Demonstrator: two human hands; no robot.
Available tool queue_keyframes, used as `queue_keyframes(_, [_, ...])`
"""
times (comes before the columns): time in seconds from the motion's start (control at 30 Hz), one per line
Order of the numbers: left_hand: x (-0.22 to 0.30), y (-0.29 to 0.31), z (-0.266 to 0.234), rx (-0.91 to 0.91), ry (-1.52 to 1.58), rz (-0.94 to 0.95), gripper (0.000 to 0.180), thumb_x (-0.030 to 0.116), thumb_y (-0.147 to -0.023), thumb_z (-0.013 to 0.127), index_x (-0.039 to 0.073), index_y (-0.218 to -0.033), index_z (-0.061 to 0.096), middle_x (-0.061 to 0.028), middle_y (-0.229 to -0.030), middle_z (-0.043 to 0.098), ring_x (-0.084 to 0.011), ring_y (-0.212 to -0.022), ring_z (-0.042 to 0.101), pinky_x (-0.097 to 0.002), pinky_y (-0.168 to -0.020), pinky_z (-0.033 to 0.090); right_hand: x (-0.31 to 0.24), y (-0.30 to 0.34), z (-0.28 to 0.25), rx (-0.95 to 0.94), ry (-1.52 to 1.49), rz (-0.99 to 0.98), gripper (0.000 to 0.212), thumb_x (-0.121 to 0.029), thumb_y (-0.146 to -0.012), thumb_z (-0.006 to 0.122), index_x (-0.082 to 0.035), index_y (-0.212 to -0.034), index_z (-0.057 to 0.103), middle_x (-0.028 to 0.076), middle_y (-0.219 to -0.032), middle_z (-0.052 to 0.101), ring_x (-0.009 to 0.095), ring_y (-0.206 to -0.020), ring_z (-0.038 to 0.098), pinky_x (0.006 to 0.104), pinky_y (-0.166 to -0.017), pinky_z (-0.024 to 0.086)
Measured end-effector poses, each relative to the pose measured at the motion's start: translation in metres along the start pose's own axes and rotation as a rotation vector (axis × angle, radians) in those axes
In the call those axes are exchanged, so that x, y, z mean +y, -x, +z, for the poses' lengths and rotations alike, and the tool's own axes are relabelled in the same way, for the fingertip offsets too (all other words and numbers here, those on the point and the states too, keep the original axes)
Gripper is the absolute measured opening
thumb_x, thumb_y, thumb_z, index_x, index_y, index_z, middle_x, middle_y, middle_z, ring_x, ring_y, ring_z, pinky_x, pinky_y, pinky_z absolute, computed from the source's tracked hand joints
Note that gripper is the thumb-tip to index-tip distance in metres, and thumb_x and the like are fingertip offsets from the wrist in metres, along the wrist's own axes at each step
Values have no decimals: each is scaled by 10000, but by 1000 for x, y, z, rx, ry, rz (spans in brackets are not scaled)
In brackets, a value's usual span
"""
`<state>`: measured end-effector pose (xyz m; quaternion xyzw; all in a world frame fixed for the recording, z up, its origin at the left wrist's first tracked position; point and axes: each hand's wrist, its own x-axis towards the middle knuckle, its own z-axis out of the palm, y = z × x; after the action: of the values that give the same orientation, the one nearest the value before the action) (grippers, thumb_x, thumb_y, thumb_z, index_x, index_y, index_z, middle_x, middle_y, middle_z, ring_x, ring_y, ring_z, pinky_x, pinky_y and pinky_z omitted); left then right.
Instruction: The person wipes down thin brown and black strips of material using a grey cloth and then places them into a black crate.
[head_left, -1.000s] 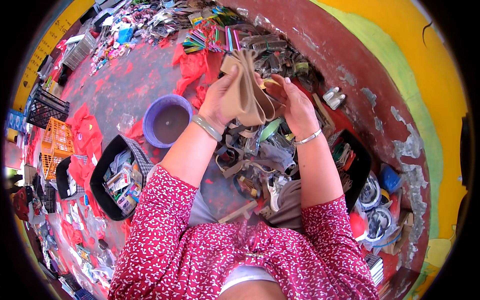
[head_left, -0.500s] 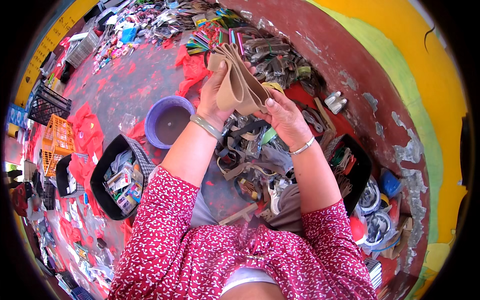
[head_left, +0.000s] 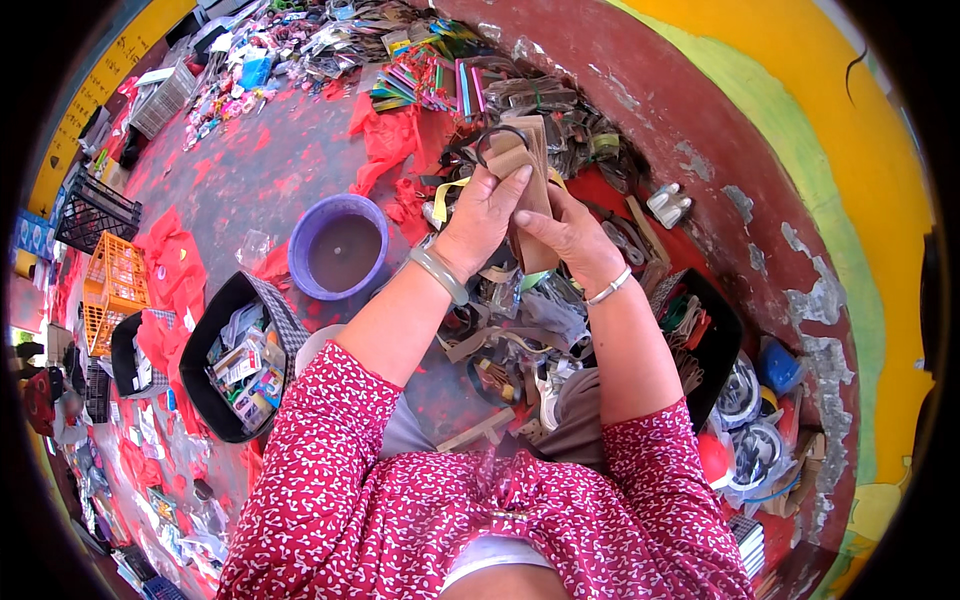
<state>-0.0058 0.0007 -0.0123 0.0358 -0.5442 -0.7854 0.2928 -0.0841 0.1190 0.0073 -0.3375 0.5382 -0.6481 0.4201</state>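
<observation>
A wide tan belt (head_left: 535, 190), folded back and forth into a flat upright bundle, is between my two hands. At its top left is a dark round ring buckle (head_left: 487, 146). My left hand (head_left: 480, 218) is closed on the belt just below the ring, its thumb pressed to the front. My right hand (head_left: 572, 240) grips the folded layers from the right, thumb across the front, some fingers hidden behind. Behind the left hand a piece of yellow strap (head_left: 441, 203) shows. Below my hands lies a pile of belts and plastic wrappers (head_left: 520, 325) on the floor.
A purple basin (head_left: 300, 240) stands left of my arms, near a black box (head_left: 205, 375) of packaged goods. At right are another black box (head_left: 722, 340) and bagged wheels (head_left: 755, 450) by the red-and-yellow wall. Heaped goods (head_left: 330, 40) and an orange crate (head_left: 112, 285) lie farther off.
The belt, loosely looped and slanting before, is now gathered into a flatter upright bundle with its ring showing. My left hand has moved right and down, closer to my right hand.
</observation>
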Motion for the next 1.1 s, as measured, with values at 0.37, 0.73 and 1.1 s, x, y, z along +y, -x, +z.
queue_keyframes(0.37, [-2, 8, 4, 299, 189, -47, 320, 234, -951, 436, 41, -1206, 445, -102, -1084, 588, -177, -967, 570, -308, -870, 454, 35, -12, 24, 225, 416, -114, 519, -379, -882, 507, -10, -1233, 407, 186, -1042, 605, 288, -988, 589, 321, -841, 434])
queue_keyframes(0.73, [27, -1, -5, 71, 590, -185, 442, 256, -809, 641, 13, -1146, 492, -159, -1058, 583, -282, -997, 567, -402, -892, 458, 19, -1, 20, 28, 36, -136, 318, -205, -917, 501, -28, -1179, 465, 42, -948, 568, 103, -806, 568, 238, -631, 486])
queue_keyframes(1.1, [21, 25, 60, -251, 393, -169, 557, 75, -808, 628, 82, -1312, 390, -104, -1325, 432, -274, -1253, 377, -409, -1058, 276, -38, 61, -50, 112, 651, -91, 271, -162, -705, 606, -28, -939, 625, 173, -799, 635, 330, -779, 622, 374, -695, 482])
